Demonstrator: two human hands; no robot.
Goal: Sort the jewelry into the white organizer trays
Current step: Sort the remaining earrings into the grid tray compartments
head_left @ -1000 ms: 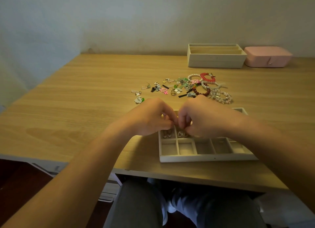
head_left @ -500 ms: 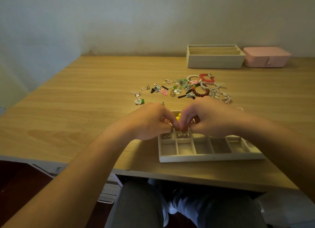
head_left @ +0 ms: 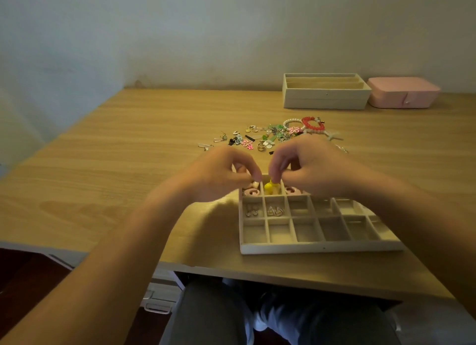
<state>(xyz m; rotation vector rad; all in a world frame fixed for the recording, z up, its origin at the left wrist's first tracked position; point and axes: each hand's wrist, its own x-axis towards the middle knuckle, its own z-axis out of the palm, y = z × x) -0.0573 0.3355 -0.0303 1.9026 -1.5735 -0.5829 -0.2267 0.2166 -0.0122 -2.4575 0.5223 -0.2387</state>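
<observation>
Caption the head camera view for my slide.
Right hand pinches a yellow piece at the back of the white tray, left hand alongside, unsorted jewelry beyond.

Jewelry pile (head_left: 273,136) beyond partly filled white tray (head_left: 319,248)

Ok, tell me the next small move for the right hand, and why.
Probably release the yellow piece into the top-row compartment under it. The right hand pinches it just over the white tray, and the neighbouring cells already hold pink pieces.
</observation>
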